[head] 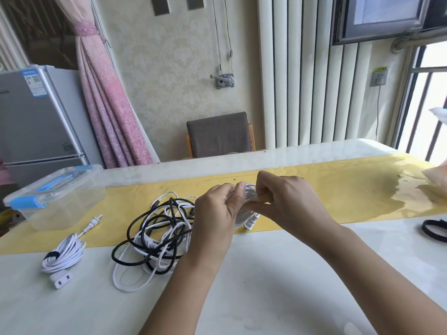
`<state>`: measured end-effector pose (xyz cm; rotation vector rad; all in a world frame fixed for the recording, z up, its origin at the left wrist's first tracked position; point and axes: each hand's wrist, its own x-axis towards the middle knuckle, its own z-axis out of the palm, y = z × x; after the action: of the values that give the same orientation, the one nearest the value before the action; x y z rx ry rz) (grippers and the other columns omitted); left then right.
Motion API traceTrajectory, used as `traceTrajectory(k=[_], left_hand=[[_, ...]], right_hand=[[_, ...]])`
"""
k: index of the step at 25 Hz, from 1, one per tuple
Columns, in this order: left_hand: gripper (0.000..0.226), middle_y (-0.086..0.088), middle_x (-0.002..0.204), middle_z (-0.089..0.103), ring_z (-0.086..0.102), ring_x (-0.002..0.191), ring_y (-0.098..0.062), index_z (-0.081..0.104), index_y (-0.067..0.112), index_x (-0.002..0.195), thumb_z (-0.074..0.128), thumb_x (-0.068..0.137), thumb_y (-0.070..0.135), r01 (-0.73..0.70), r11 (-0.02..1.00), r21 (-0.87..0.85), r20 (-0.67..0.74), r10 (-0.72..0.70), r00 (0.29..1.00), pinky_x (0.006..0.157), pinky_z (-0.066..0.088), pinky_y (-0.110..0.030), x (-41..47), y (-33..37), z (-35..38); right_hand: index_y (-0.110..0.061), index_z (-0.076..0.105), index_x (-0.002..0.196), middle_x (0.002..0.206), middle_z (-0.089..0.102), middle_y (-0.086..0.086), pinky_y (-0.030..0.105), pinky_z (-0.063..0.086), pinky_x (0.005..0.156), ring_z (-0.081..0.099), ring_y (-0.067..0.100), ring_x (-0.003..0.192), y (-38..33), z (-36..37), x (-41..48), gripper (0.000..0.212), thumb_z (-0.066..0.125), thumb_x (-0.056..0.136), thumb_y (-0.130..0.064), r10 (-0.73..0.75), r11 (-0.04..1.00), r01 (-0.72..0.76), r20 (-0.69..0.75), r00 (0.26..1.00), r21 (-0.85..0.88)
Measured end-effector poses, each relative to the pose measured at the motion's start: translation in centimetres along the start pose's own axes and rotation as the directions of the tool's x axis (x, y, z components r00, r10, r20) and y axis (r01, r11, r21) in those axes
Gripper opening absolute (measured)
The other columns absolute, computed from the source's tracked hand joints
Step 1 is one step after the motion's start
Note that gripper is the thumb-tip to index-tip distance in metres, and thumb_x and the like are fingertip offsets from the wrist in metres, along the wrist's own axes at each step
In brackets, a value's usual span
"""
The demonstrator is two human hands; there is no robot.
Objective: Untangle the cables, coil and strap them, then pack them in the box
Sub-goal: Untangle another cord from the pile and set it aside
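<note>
At the centre of the frame, the fingers point(262, 191) of the right hand point(287, 201) were curled tight around a white coil point(250, 195) of cable, pinching its loops from the right. The left hand point(217, 211) met it from the other side, fingers bent in and the thumb point(238, 193) pressed against the loops, so both hands gripped the same bundle just above the table point(266, 274). A white connector point(251, 223) hung from the bottom of the bundle, between the two wrists.

Just left of the left hand, a tangle point(154, 238) of black and white cables lay on the table, partly over the edge of the yellow runner point(338, 189) that crossed the frame from side to side. Further left, near the lower left of the frame, a strapped coil point(64, 253) of white cable rested flat, a black band around it and its plug pointing up toward the box point(55, 197). That box, clear plastic with blue latches and its lid on, stood at the left end of the runner. At the right edge of the frame lay a loose black strap point(434, 229), well apart from the hands.

Beyond the table stood a grey-backed chair point(219, 135), with a fridge point(36, 117) and a pink curtain point(104, 105) at the upper left.
</note>
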<state>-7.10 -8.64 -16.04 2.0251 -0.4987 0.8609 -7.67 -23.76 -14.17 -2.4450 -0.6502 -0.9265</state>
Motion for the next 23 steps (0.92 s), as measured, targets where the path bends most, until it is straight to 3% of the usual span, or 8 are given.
traceTrajectory(k=[3, 5, 9, 12, 14, 16, 20, 23], left_hand=[[0.032, 0.018, 0.053, 0.043, 0.047, 0.057, 0.009, 0.062, 0.021, 0.068, 0.049, 0.096, 0.031, -0.053, 0.999, -0.005, -0.014, 0.053, 0.998, 0.055, 0.030, -0.004, -0.1, 0.0, 0.2], [0.032, 0.017, 0.052, 0.043, 0.045, 0.055, 0.006, 0.055, 0.028, 0.067, 0.044, 0.096, 0.034, -0.063, 0.997, -0.033, -0.024, 0.062, 0.998, 0.054, 0.029, -0.005, -0.2, 0.2, 0.1], [0.035, 0.015, 0.059, 0.052, 0.050, 0.058, 0.003, 0.054, 0.018, 0.077, 0.041, 0.095, 0.045, -0.013, 0.998, -0.053, -0.024, 0.012, 1.000, 0.054, 0.032, -0.007, -0.2, 0.4, 0.1], [0.039, 0.006, 0.071, 0.062, 0.057, 0.060, -0.002, 0.050, 0.017, 0.091, 0.043, 0.084, 0.055, 0.171, 0.969, -0.179, -0.010, -0.176, 0.984, 0.054, 0.041, -0.017, -0.2, 0.8, 0.3], [0.048, 0.009, 0.061, 0.061, 0.051, 0.050, -0.002, 0.055, 0.018, 0.100, 0.040, 0.080, 0.060, 0.254, 0.941, -0.222, 0.063, -0.246, 0.967, 0.052, 0.037, -0.024, -0.2, 1.0, 0.4], [0.045, 0.015, 0.046, 0.051, 0.043, 0.044, -0.002, 0.064, 0.018, 0.091, 0.039, 0.085, 0.054, 0.257, 0.934, -0.250, 0.125, -0.232, 0.965, 0.050, 0.033, -0.022, -0.1, 1.4, 0.3], [0.032, 0.019, 0.039, 0.042, 0.039, 0.039, 0.003, 0.065, 0.021, 0.070, 0.049, 0.098, 0.019, 0.268, 0.886, -0.379, 0.131, -0.235, 0.963, 0.044, 0.027, -0.010, 0.2, 2.2, -0.5], [0.038, 0.014, 0.039, 0.041, 0.031, 0.037, -0.001, 0.068, 0.023, 0.059, 0.055, 0.095, 0.017, 0.330, 0.840, -0.430, 0.099, -0.319, 0.943, 0.042, 0.026, -0.014, 0.4, 1.9, -0.7]], right_hand=[[-0.020, 0.047, 0.094, 0.055, 0.047, -0.008, 0.018, 0.024, 0.045, 0.039, 0.015, 0.048, -0.3, 0.3, 0.1, 0.036, 0.075, 0.076, -0.033, 0.094, 0.995, -0.094, 0.003, 0.996, -0.018], [-0.018, 0.056, 0.103, 0.053, 0.051, -0.006, 0.019, 0.023, 0.042, 0.045, 0.018, 0.047, -0.6, 0.6, -0.2, 0.037, 0.073, 0.074, -0.034, 0.060, 0.993, -0.066, -0.065, 0.996, -0.099], [-0.015, 0.065, 0.082, 0.048, 0.052, -0.007, 0.019, 0.023, 0.039, 0.050, 0.016, 0.042, -0.9, 1.2, -0.4, 0.024, 0.070, 0.061, -0.026, -0.055, 0.980, 0.009, -0.234, 0.971, -0.196], [-0.011, 0.064, 0.078, 0.049, 0.051, -0.007, 0.019, 0.024, 0.040, 0.050, 0.017, 0.042, -0.9, 1.2, -0.5, 0.027, 0.082, 0.059, -0.018, -0.109, 0.978, 0.051, -0.285, 0.952, -0.205], [-0.010, 0.064, 0.076, 0.050, 0.051, -0.007, 0.018, 0.023, 0.042, 0.048, 0.017, 0.042, -0.7, 1.2, -0.4, 0.034, 0.088, 0.052, -0.016, -0.115, 0.974, 0.050, -0.288, 0.951, -0.222], [-0.011, 0.067, 0.080, 0.051, 0.052, -0.007, 0.019, 0.026, 0.041, 0.049, 0.017, 0.043, -0.7, 1.2, -0.4, 0.037, 0.088, 0.050, -0.015, -0.118, 0.977, 0.062, -0.277, 0.954, -0.204], [-0.015, 0.069, 0.094, 0.052, 0.048, -0.010, 0.022, 0.033, 0.040, 0.048, 0.014, 0.046, -0.9, 0.9, -0.5, 0.034, 0.075, 0.061, -0.020, -0.172, 0.981, 0.150, -0.193, 0.966, -0.124], [-0.022, 0.064, 0.099, 0.055, 0.036, -0.017, 0.015, 0.032, 0.044, 0.042, 0.003, 0.049, -1.0, 0.2, -0.3, 0.033, 0.072, 0.071, -0.037, -0.081, 0.995, 0.086, -0.090, 0.993, 0.053]])
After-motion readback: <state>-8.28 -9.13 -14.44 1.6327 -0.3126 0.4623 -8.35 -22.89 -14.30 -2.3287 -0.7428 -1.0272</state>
